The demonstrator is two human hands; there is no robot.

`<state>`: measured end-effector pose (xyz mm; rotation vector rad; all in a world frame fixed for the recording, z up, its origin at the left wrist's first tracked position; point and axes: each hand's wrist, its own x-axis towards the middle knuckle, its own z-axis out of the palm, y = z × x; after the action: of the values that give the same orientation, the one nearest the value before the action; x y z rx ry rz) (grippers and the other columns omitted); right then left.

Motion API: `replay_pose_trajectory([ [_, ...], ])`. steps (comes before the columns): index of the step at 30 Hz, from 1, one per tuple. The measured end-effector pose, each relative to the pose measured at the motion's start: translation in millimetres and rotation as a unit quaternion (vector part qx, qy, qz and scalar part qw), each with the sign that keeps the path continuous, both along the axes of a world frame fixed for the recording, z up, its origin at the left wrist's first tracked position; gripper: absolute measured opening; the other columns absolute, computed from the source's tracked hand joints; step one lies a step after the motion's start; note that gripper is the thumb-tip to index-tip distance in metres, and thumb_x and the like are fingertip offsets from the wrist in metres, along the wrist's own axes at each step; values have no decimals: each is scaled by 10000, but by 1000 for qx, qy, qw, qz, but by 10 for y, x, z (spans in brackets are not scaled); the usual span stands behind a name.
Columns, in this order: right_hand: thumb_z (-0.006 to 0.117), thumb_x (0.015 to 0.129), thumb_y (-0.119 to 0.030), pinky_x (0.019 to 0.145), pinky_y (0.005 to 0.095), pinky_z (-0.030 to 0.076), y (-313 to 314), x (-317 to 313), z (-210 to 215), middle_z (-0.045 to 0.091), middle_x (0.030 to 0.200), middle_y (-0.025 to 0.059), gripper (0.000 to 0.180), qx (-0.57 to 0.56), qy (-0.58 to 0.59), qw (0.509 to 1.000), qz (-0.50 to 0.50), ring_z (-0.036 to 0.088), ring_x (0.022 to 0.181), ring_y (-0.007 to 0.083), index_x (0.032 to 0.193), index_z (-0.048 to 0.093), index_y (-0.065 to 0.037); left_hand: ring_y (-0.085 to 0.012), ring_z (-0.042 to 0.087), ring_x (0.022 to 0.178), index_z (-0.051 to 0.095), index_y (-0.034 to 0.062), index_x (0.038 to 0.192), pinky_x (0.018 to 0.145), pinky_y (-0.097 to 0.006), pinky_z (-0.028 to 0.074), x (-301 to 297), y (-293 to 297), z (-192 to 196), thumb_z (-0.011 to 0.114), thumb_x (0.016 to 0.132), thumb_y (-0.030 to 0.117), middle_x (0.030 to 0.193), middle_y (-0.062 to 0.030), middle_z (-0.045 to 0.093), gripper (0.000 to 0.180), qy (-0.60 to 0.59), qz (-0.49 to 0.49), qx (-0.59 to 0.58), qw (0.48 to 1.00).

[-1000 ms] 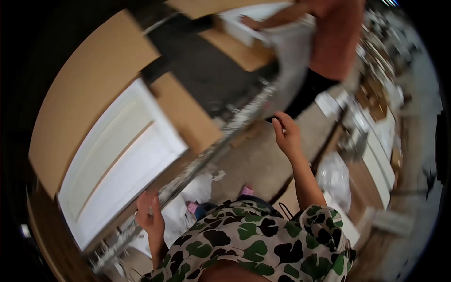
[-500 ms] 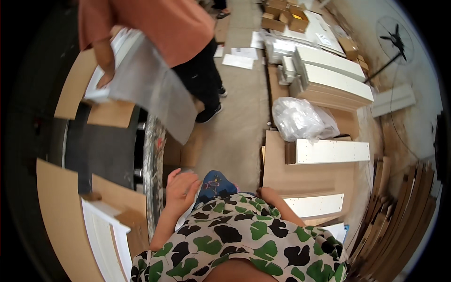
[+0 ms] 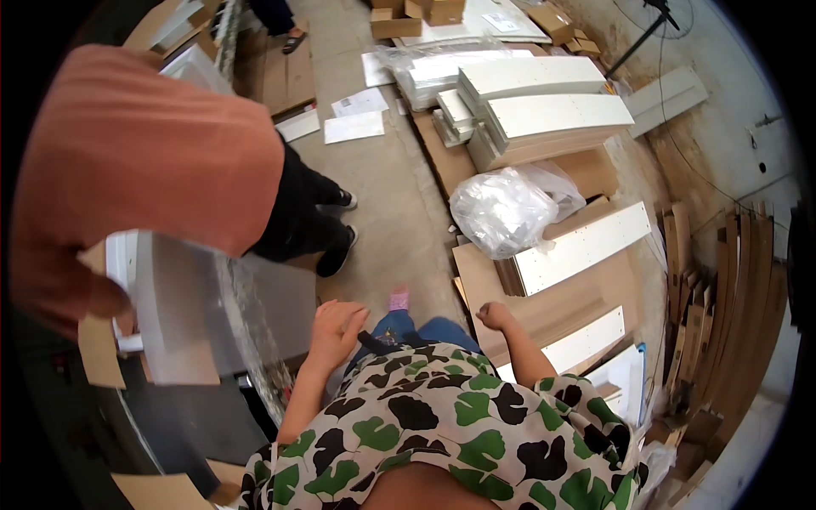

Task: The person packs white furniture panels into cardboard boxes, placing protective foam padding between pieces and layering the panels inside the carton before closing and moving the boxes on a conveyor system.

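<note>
Two bare hands, both empty. Left hand (image 3: 336, 327) is loosely curled, fingers half bent, holding nothing, hanging just beside the edge of a clear plastic sheet (image 3: 191, 310) that drapes over the bench (image 3: 183, 425) at lower left. Right hand (image 3: 493, 316) is closed in a loose fist with nothing in it, above the brown cardboard sheet (image 3: 561, 302) on the floor. A co-worker in an orange shirt (image 3: 144, 161) leans over the same plastic sheet, one hand (image 3: 106, 297) on its far side. Step looks like a between-grips pause in handling the sheet; the next move likely needs the left hand to open and catch the sheet's near edge. Around: bagged white parts (image 3: 506, 208), white panel (image 3: 582, 246) on cardboard, stacked white boards (image 3: 544, 110), cardboard strips (image 3: 722, 297) leaning on the wall.
</note>
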<state>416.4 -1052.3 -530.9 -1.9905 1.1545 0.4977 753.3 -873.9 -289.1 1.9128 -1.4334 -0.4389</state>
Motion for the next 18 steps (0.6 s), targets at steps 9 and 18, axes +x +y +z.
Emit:
replay_pose_trajectory([
  [9,594,807,-281,740,357,487,-922,371,189,665,844,145,289,-1,-44,962,-268,637,800,289,917,662,-22,-300,602,784,649,35,874,716,-360,458,695,-1199,-836,636,804,259,850,-128,643,235,9,-200,189,961],
  [18,536,816,-266,772,401,479,-2027,278,-1013,644,886,197,265,-60,47,932,-356,614,845,351,878,665,-42,-303,624,669,642,33,969,628,-331,476,638,-2091,-1282,610,837,290,738,-200,608,291,147,-69,403,901],
])
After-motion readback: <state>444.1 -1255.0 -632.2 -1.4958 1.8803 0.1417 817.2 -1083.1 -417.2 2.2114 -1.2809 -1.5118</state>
